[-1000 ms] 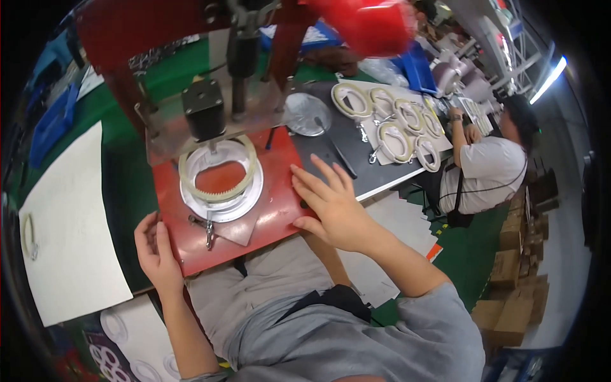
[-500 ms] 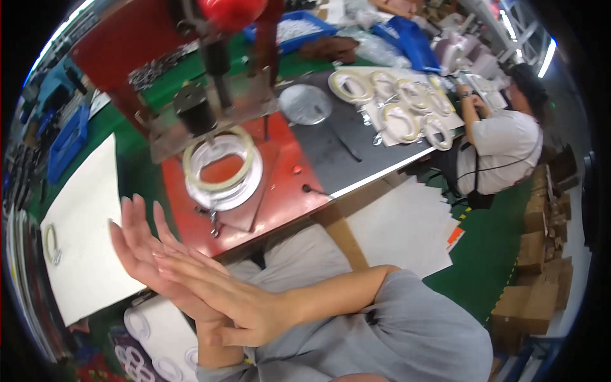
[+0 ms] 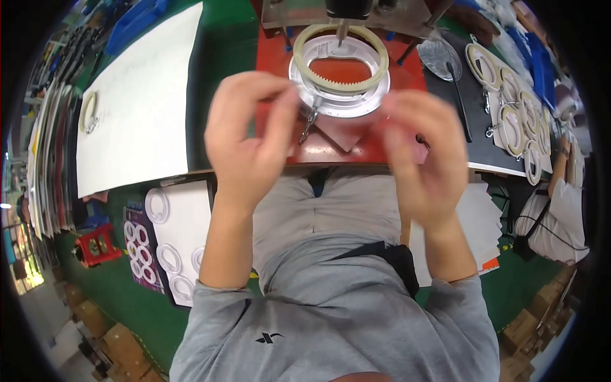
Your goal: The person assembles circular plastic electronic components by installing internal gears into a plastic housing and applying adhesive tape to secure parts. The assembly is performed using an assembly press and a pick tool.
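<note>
In front of me, a cream ring with inner teeth [image 3: 342, 86] lies tilted on a round white frame [image 3: 349, 109] with an oval opening. A small metal clasp [image 3: 308, 125] hangs off the frame's near left side. My left hand [image 3: 249, 121] is at the frame's left, thumb and fingers apart. On the other side my right hand [image 3: 428, 143], smeared by motion, has its thumb spread from the fingers. Neither hand shows anything held. Above the frame stands a press tool [image 3: 344, 28], its tip over the ring's far part.
The red base plate [image 3: 273, 51] lies under the frame. To the left is a large white sheet [image 3: 143, 108] with one ring [image 3: 89, 111]. Several ring assemblies [image 3: 509, 127] with clasps and a clear round dish [image 3: 436, 60] lie right. A co-worker's sleeve [image 3: 563, 219] shows at far right.
My hands, pressed together at the lower left before, have parted and moved to either side of the frame. The view has swung left and down.
</note>
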`<state>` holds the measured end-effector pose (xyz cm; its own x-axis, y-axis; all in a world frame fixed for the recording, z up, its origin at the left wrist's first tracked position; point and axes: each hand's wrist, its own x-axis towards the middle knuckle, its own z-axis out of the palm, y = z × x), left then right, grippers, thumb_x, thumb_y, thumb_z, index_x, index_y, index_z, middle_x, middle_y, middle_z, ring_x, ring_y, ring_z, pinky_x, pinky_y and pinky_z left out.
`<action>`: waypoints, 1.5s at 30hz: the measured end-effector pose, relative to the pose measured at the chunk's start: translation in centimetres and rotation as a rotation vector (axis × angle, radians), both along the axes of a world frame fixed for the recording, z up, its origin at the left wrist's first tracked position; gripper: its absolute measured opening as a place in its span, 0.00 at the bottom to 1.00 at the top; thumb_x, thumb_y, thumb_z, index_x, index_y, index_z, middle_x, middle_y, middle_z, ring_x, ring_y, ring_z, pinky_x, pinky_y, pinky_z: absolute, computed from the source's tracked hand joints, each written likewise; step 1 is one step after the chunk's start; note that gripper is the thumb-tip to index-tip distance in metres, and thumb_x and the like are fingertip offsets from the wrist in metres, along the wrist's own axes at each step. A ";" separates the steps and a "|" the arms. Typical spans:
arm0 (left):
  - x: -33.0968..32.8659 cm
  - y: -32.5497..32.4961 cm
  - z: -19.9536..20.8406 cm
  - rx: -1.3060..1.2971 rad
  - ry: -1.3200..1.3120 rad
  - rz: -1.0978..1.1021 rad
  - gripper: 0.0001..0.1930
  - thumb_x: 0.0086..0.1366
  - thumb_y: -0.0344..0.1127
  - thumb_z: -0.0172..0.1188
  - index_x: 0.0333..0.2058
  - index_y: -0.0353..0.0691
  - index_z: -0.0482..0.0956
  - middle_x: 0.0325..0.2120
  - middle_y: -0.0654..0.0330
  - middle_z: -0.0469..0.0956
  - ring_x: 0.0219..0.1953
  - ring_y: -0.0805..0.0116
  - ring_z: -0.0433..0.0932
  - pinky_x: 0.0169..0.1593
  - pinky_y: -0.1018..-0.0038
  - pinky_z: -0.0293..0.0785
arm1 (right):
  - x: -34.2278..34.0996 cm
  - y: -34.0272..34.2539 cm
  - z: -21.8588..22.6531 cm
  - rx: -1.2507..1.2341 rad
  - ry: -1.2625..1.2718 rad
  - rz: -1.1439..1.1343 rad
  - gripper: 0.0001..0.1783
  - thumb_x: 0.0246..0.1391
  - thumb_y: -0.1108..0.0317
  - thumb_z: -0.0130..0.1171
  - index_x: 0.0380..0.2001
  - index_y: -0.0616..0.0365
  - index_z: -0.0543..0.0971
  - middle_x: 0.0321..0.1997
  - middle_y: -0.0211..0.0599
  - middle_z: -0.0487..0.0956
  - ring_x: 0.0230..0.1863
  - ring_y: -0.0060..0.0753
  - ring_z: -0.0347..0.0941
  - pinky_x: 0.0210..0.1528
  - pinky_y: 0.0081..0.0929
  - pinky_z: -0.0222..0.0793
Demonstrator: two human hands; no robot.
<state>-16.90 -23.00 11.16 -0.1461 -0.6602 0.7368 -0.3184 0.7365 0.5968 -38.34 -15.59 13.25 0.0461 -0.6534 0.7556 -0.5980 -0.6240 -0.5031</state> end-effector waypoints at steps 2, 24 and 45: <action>-1.0 0.2 1.0 0.006 -0.140 -0.035 0.06 0.55 0.24 0.68 0.33 0.36 0.82 0.34 0.56 0.77 0.35 0.60 0.77 0.40 0.71 0.73 | -1.6 -2.2 0.1 0.031 0.139 -0.054 0.16 0.51 0.79 0.63 0.45 0.59 0.82 0.47 0.41 0.82 0.49 0.44 0.77 0.50 0.35 0.72; -0.8 -0.9 2.9 0.042 -0.535 -0.252 0.06 0.57 0.24 0.66 0.34 0.36 0.81 0.32 0.61 0.80 0.38 0.62 0.73 0.39 0.71 0.72 | -3.0 -5.9 -2.1 0.080 0.390 0.048 0.13 0.47 0.76 0.64 0.39 0.52 0.86 0.38 0.30 0.80 0.45 0.38 0.75 0.49 0.35 0.72; 0.8 -2.6 1.6 0.043 -0.594 -0.279 0.05 0.57 0.26 0.67 0.33 0.39 0.83 0.37 0.60 0.80 0.40 0.59 0.76 0.45 0.67 0.74 | -1.7 -6.2 -1.8 0.146 0.358 0.032 0.10 0.50 0.72 0.67 0.38 0.53 0.87 0.35 0.31 0.80 0.42 0.37 0.75 0.43 0.32 0.72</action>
